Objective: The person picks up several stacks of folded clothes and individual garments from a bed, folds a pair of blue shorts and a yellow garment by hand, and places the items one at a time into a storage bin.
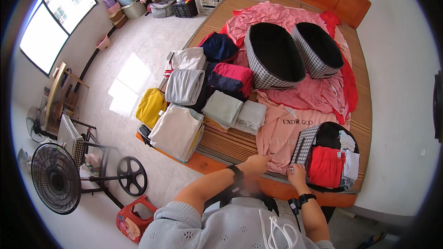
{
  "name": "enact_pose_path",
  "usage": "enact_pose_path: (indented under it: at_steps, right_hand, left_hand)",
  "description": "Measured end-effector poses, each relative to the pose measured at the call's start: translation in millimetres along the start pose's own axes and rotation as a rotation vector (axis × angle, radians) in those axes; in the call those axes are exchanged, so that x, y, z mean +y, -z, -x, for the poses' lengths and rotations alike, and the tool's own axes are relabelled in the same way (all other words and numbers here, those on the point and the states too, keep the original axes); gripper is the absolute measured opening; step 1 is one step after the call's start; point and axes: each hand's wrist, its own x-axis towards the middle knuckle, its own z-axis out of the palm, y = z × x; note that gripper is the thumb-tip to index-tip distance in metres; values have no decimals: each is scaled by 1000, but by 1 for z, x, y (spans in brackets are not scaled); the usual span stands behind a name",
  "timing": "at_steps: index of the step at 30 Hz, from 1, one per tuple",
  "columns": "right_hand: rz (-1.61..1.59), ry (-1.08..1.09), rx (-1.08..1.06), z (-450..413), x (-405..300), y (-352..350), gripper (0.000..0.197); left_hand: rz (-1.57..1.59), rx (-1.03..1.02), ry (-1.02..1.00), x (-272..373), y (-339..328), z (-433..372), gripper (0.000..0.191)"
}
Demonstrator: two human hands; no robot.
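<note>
My left hand [258,164] is at the lower edge of a pink printed blanket [277,121] near the bed's front edge, its fingertips closed on the cloth. To its right, my right hand [297,174] grips the lower front rim of a houndstooth fabric storage basket [304,144]. Inside that basket lie folded red cloth [326,166], white cloth [351,163] and something dark. Two larger houndstooth baskets, one wide [258,67] and one narrower [313,63], stand with black insides showing farther up on the pink and red cloth.
Stacks of folded clothes, white [176,129], yellow [151,108], grey [185,86] and pink-navy [231,77], cover the bed's left side. A standing fan [56,178], a black-wheeled metal frame [132,176] and a red plastic stool [136,218] are on the floor at left. A wall bounds the right.
</note>
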Motion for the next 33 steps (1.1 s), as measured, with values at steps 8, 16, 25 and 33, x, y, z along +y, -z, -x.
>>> enact_pose_path:
  at_steps: [8,16,25,33]
  right_hand:
    - [167,-129,-159,-4,5,-26,24]
    - [15,-303,-171,-45,34,-18,27]
    - [-82,-324,-205,-9,55,-20,25]
    - [-161,-291,-89,38,68,-22,22]
  left_hand:
    - [-130,-132,-78,-13,15,-41,33]
    - [-15,-171,-48,14,33,-107,28]
    - [-21,-198,-58,25,5,-102,34]
    - [-114,-373,-33,51,-19,-90,36]
